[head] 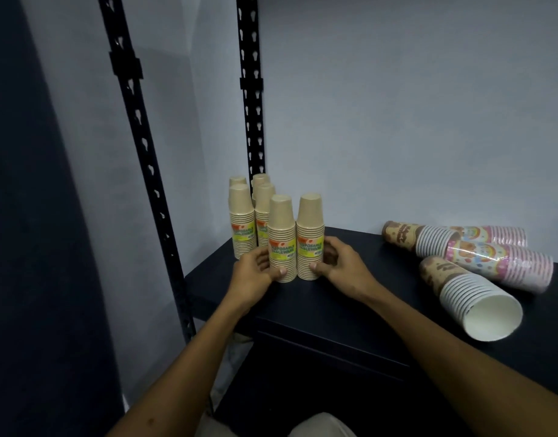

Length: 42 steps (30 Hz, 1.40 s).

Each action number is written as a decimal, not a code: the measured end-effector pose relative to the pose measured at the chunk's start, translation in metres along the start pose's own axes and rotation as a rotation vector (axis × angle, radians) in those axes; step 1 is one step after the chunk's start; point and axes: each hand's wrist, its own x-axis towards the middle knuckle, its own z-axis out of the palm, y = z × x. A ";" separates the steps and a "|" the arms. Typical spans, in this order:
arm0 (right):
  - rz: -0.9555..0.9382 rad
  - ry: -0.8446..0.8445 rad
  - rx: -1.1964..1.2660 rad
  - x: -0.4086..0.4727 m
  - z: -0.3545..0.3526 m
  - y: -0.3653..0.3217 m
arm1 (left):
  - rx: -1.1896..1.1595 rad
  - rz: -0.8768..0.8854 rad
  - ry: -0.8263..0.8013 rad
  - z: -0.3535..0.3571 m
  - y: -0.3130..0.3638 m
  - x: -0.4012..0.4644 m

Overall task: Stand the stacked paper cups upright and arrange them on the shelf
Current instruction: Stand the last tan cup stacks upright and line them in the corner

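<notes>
Several tan paper-cup stacks with yellow labels stand upright, rims down, at the left end of the dark shelf (350, 298). My left hand (258, 266) grips the base of the front left stack (281, 228). My right hand (336, 263) grips the base of the front right stack (309, 228) beside it. Further tan stacks (241, 212) stand behind them near the corner. To the right, several patterned stacks lie on their sides: a brown-printed one (473, 294) with its white mouth toward me, a pink one (504, 263), and others (429, 239) behind.
Two black slotted uprights, the near one (145, 171) and the far one (252, 99), frame the shelf's left side. A pale wall (397, 121) closes the back. The shelf's front edge (318, 323) runs below my wrists.
</notes>
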 end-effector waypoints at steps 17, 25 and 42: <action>-0.028 -0.059 0.003 0.033 0.059 -0.020 | 0.118 -0.017 0.159 -0.061 -0.004 -0.007; -0.020 -0.034 0.077 0.039 0.059 -0.013 | 0.231 0.033 0.186 -0.060 -0.002 -0.001; 0.000 -0.018 0.069 0.037 0.060 -0.005 | 0.263 0.013 0.063 -0.073 -0.017 0.004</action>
